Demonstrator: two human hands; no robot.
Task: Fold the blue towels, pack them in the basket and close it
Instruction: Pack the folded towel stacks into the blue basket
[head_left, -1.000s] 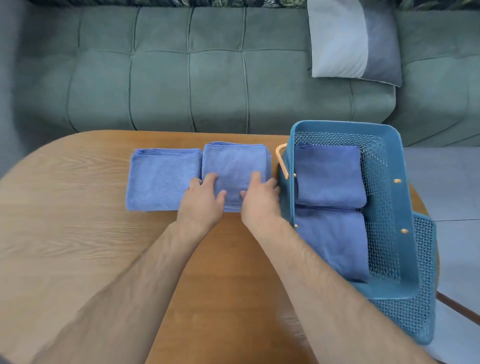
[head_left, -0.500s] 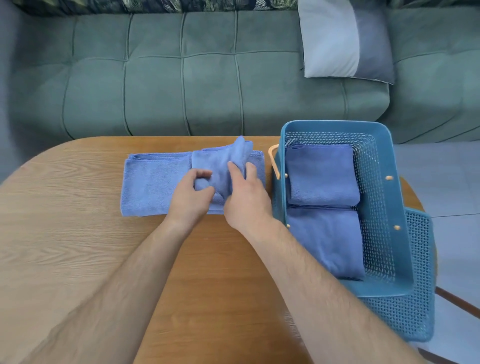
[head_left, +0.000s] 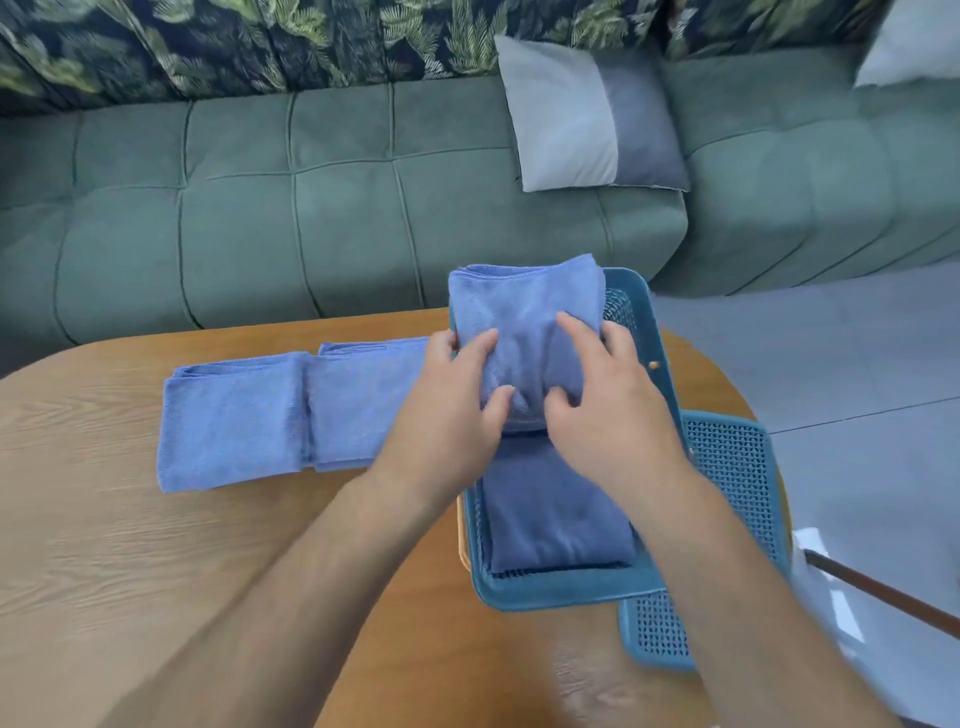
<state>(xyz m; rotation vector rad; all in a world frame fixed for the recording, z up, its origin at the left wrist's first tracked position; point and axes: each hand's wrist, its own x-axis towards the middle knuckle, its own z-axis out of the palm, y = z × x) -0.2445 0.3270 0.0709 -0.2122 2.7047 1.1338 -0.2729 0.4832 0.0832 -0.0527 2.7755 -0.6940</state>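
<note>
Both hands on one folded towel. Left hand (head_left: 447, 410) grips the held towel (head_left: 524, 317) on its left side, fingers curled over the top, thumb at the near edge. Right hand (head_left: 608, 400) grips the right side the same way, fingers spread over the top.

Held towel is over the far half of the basket (head_left: 561, 590), with its far edge sticking up past the far rim. Cannot tell if it touches anything under it.

Near half of the basket holds a packed towel (head_left: 556, 509), darker blue, lying flat, far end hidden under the hands. Basket is open and stands at the right end of the worktop (head_left: 130, 545). A tan handle (head_left: 462, 545) shows along the basket's left wall at the near corner. Mesh lid (head_left: 727, 467) lies flat just right of the basket, its left part hidden by the basket.

Two more folded towels lie on the worktop left of the basket: left towel (head_left: 234, 421) and middle towel (head_left: 358, 400), side by side, edges touching. The middle towel's right end is hidden behind the left hand.

Beyond the worktop is a green sofa (head_left: 311, 218) with a grey pillow (head_left: 582, 114) on it. Grey floor (head_left: 831, 353) on the right, with a brown rod (head_left: 883, 592) poking in at the right edge.
</note>
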